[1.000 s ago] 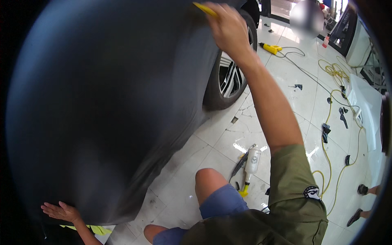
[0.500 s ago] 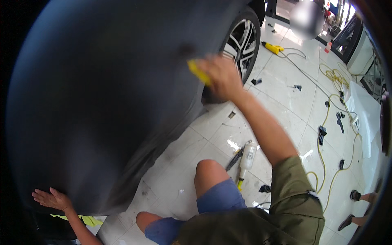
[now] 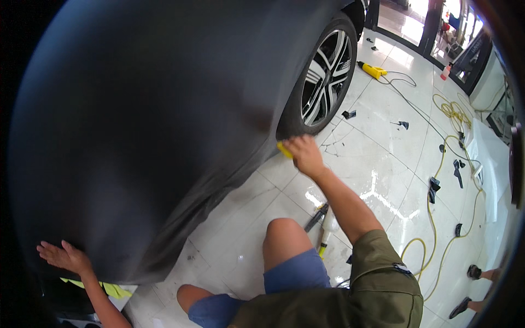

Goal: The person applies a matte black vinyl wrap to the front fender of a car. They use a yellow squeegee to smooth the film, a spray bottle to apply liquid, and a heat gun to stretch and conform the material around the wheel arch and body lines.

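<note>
A sheet of matte black film (image 3: 136,136) covers the car's side, its lower edge hanging in wrinkled folds. My right hand (image 3: 306,157) grips a yellow squeegee (image 3: 285,150) low beside the wheel (image 3: 327,79), at the film's edge near the tyre. Whether the squeegee touches the film there is hard to tell. At the far left, my left hand (image 3: 64,258) lies flat with fingers stretched out against the film, near its lower border. Below that hand a lime-green cloth (image 3: 115,291) shows partly.
On the tiled floor are a yellow corded tool (image 3: 374,71), a white cylindrical tool with a yellow tip (image 3: 328,227), black film scraps (image 3: 434,188) and a yellow hose (image 3: 432,218). White sheeting (image 3: 486,164) lies at right. Another person's feet (image 3: 474,272) stand at lower right.
My right hand has moved down with the squeegee, from the panel beside the wheel to the lower edge by the tyre. My left hand stays against the film.
</note>
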Motion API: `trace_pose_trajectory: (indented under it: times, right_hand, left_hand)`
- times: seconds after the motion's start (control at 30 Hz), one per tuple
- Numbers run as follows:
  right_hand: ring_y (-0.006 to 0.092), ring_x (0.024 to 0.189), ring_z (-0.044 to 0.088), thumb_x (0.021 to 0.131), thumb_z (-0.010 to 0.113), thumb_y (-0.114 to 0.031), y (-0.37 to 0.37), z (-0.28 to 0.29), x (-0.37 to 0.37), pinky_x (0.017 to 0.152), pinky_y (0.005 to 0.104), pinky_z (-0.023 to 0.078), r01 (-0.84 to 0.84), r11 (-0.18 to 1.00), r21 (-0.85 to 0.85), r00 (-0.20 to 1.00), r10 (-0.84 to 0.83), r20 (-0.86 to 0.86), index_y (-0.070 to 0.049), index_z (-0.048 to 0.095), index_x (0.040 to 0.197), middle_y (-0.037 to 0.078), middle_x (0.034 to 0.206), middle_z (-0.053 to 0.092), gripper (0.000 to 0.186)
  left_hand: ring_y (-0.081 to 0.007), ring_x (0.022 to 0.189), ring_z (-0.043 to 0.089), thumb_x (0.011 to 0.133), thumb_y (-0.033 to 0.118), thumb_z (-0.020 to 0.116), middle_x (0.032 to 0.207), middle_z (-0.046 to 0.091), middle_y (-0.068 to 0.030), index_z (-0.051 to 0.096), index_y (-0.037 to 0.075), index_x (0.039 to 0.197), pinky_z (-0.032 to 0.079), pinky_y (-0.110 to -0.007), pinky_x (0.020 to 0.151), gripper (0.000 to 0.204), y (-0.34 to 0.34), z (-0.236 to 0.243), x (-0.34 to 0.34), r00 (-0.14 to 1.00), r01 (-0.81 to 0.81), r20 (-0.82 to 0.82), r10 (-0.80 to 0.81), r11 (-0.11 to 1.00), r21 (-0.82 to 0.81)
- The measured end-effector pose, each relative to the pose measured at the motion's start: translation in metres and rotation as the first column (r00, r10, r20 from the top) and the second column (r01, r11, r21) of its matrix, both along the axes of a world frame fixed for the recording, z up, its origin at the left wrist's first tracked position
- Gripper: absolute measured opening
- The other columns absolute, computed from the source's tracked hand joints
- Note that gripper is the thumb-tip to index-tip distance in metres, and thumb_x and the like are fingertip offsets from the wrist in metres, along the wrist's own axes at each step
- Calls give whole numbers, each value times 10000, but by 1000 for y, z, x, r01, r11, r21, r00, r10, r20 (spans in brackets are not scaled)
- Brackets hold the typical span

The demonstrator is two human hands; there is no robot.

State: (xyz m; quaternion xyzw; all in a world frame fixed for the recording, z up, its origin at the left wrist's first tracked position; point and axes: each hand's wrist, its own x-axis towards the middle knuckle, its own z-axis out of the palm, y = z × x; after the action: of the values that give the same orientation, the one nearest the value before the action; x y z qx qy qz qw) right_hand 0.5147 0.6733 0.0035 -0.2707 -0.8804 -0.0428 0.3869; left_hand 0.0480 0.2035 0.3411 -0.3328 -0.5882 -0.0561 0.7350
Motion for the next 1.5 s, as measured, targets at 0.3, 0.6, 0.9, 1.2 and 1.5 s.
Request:
trace_pose_trajectory:
  times: [0.3, 0.6, 0.9, 1.2, 1.5]
  right_hand:
    - [277, 932, 583, 709, 682, -41, 29, 275, -10, 806, 399, 467, 87, 839, 537, 906, 158, -393, -137, 667, 1125, 55, 1044, 639, 428]
    - [246, 961, 574, 749, 659, -114, -45, 42, -33, 883, 393, 462, -121, 992, -36, 992, 122, 24, -132, 663, 1175, 59, 1055, 623, 427]
    - [339, 999, 600, 754, 630, -66, 30, 251, -34, 854, 451, 445, 151, 929, 338, 786, 95, -610, -88, 659, 1147, 125, 1132, 644, 394]
    - [340, 1038, 590, 761, 612, 44, -85, 81, -6, 897, 412, 478, 31, 936, -351, 838, -216, -501, -51, 641, 1106, 132, 1087, 633, 358]
    - [383, 1005, 571, 721, 622, 69, -74, 263, -76, 888, 443, 469, 46, 998, 42, 817, -13, -577, 3, 563, 1159, 198, 1103, 602, 447]
  left_hand:
    - [-416, 1495, 137, 1043, 526, 286, 1626, 181, -173, 229, 114, 1569, 116, -562, 1198, 671, 7, -9, 5, 997, 29, 72, -28, 999, -15]
    - [-448, 1486, 138, 1039, 539, 264, 1628, 155, -193, 147, 140, 1588, 103, -585, 1186, 689, 18, -7, 8, 999, 22, 46, -19, 997, -77]
    - [-396, 1503, 130, 1052, 470, 281, 1645, 132, -144, 173, 105, 1582, 116, -565, 1192, 652, 14, 2, 33, 998, -44, 36, 45, 999, -13]
    - [-393, 1504, 134, 1050, 476, 268, 1643, 143, -143, 169, 113, 1584, 143, -582, 1184, 654, 23, -9, 37, 997, -49, 62, 50, 999, -17]
    - [-423, 1497, 141, 1042, 441, 342, 1631, 154, -189, 202, 45, 1563, 146, -573, 1184, 670, 34, -22, 52, 979, -32, 202, 31, 999, 1]
